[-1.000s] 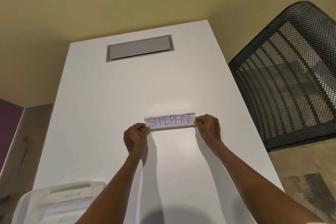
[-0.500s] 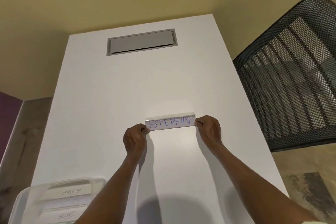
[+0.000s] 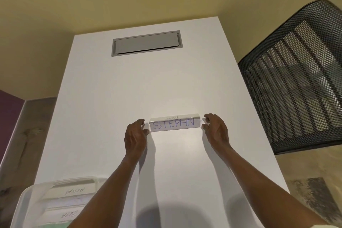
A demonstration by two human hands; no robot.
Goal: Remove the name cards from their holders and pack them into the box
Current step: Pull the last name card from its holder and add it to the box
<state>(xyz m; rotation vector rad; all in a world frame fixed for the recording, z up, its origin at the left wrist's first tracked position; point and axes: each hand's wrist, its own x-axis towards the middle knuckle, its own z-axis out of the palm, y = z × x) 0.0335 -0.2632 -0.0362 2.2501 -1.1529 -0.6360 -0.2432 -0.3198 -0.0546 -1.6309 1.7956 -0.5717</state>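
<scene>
A clear name-card holder [image 3: 174, 123] with a card reading "STEPHN" stands on the white table [image 3: 129, 98], its long axis running left to right and its lettered face toward the person. It sits nearer than the grey cable hatch [image 3: 147, 43]. The left hand [image 3: 135, 138] is at its left end, the right hand [image 3: 216, 129] just off its right end; both have loosely curled fingers gripping nothing. A translucent box [image 3: 33, 207] holding cards lies at the table's near-left corner.
</scene>
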